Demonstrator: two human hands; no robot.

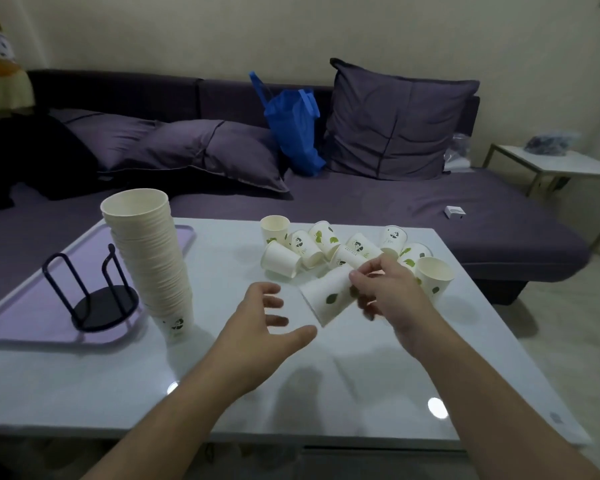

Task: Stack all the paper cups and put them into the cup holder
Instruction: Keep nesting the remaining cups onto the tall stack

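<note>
My right hand (390, 292) grips a white paper cup (328, 299) with green leaf prints, tilted on its side above the table. Just left of that cup hovers my left hand (262, 327), fingers spread and holding nothing. A tall stack of paper cups (149, 258) stands upright on the table at the left. Beside it, the black wire cup holder (99, 292) sits on a purple tray (32, 317). Several loose cups (326, 245) lie scattered behind my hands, some upright, some on their sides.
The glossy white table (222, 393) ends at a front edge near me. Behind it is a purple sofa (395, 202) with pillows and a blue bag (297, 133). A small side table (561, 164) stands at the far right.
</note>
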